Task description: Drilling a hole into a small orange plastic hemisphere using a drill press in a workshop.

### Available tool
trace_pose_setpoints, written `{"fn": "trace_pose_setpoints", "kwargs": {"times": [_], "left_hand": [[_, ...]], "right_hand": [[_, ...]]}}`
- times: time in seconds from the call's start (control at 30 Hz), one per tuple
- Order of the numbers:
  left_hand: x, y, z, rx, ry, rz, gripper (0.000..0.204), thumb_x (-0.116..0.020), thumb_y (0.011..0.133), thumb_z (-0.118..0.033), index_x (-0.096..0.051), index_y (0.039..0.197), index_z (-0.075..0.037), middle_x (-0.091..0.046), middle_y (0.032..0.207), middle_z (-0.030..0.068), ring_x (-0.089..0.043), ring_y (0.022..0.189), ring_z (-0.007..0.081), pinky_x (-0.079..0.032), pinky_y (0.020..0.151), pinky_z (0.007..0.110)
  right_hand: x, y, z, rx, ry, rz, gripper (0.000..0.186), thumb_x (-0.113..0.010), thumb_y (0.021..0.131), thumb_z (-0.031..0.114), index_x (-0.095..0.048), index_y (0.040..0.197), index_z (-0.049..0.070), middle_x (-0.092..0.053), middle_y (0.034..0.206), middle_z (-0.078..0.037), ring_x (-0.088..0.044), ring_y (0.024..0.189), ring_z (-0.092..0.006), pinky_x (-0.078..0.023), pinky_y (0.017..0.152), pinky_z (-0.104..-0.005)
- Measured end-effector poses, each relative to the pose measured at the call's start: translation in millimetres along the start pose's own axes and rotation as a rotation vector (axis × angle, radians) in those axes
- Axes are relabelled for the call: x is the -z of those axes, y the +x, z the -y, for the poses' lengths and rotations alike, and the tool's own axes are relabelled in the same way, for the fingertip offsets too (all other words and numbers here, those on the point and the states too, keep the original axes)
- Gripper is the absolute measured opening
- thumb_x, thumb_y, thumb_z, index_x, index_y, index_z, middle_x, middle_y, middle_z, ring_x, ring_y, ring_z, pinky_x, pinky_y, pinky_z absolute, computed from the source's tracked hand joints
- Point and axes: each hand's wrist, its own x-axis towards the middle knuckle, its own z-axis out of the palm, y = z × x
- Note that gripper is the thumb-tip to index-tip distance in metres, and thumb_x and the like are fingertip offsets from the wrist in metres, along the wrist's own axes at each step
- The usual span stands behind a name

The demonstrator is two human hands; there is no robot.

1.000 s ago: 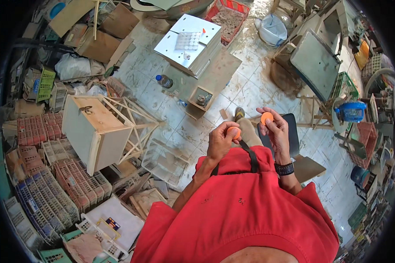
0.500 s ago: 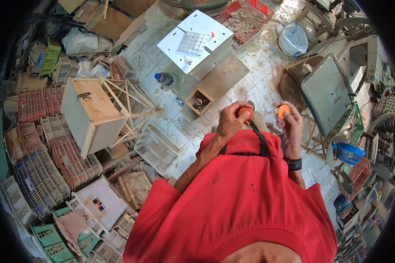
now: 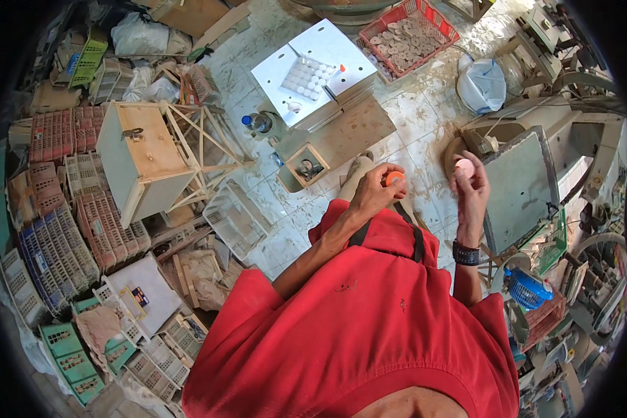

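My left hand (image 3: pixel 382 188) is closed round an orange round piece (image 3: pixel 396 178), held in front of my red shirt. My right hand (image 3: pixel 470 185) grips a round, pale pink disc (image 3: pixel 465 167) between its fingers, off to the right near a grey tilted panel (image 3: pixel 522 195). Farther forward, a silver box top (image 3: pixel 272 73) carries rows of small white discs (image 3: pixel 312 76) and a small orange item (image 3: pixel 342 67). Beneath it is a low board (image 3: pixel 369 122) with a small wooden box (image 3: pixel 307 168), and a blue-capped bottle (image 3: pixel 258 124) stands to its left.
A red crate (image 3: pixel 402 71) of round pieces and a white bucket (image 3: pixel 482 87) sit at the upper right. Stacked plastic crates (image 3: pixel 56 258), a wooden cabinet (image 3: pixel 146 182) and a clear bin (image 3: pixel 237 230) crowd the left. Machinery (image 3: pixel 599 167) and a blue basket (image 3: pixel 526 289) line the right.
My hands have moved up and rightward in view, my right one farther. Its disc, earlier orange, now looks pale pink. My leg reaches toward the low board, and the room has shifted with my head.
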Motion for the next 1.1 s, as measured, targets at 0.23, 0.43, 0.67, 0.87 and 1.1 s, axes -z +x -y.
{"fn": "trace_pose_setpoints", "kwargs": {"times": [0.23, 0.43, 0.67, 0.87, 1.1], "left_hand": [[79, 55, -26, -0.139, 0.069, -0.368, 0.040, -0.078, 0.076, -0.018, -0.064, 0.109, -0.002, -0.066, 0.084, 0.0025, -0.062, 0.064, 0.0100, -0.051, 0.055, 0.025], [236, 135, -88, -0.299, 0.308, -0.741, 0.036, -0.067, 0.081, -0.011, -0.055, 0.110, 0.006, -0.068, 0.081, 0.0121, -0.064, 0.060, 0.0152, -0.052, 0.055, 0.027], [317, 211, -77, -0.427, 1.174, -0.669, 0.041, -0.064, 0.074, -0.016, -0.054, 0.110, 0.003, -0.068, 0.093, 0.0220, -0.068, 0.084, 0.0329, -0.054, 0.074, 0.040], [325, 233, -62, -0.246, 1.266, -0.434, 0.033, -0.058, 0.081, -0.024, -0.050, 0.109, -0.008, -0.052, 0.111, 0.0216, -0.061, 0.086, 0.0437, -0.051, 0.079, 0.051], [330, 228, -58, -0.371, 1.260, -0.428, 0.043, -0.053, 0.090, -0.034, -0.045, 0.121, -0.006, -0.044, 0.113, 0.0219, -0.062, 0.080, 0.0442, -0.054, 0.069, 0.052]], "right_hand": [[-42, 8, -29, -0.067, -0.281, 0.113, 0.040, -0.063, 0.083, -0.004, -0.056, 0.122, 0.001, -0.064, 0.098, -0.004, -0.058, 0.077, -0.0103, -0.048, 0.069, -0.0228], [-108, 90, -46, 0.105, -0.704, 0.256, 0.041, -0.067, 0.081, -0.001, -0.055, 0.119, 0.002, -0.062, 0.108, -0.014, -0.061, 0.099, -0.0282, -0.049, 0.085, -0.0322], [-202, 245, -80, 0.745, -0.956, 0.539, 0.044, -0.073, 0.074, 0.001, -0.062, 0.116, 0.006, -0.062, 0.114, -0.012, -0.059, 0.105, -0.0321, -0.050, 0.087, -0.0372], [-248, 298, -98, 0.798, -1.019, 0.776, 0.048, -0.069, 0.076, 0.000, -0.062, 0.122, 0.010, -0.063, 0.122, -0.007, -0.059, 0.106, -0.0283, -0.050, 0.091, -0.0354], [-244, 310, -119, 0.837, -1.111, 0.830, 0.069, -0.068, 0.078, 0.002, -0.046, 0.141, 0.017, -0.058, 0.133, -0.007, -0.057, 0.108, -0.0287, -0.050, 0.093, -0.0373]]}}
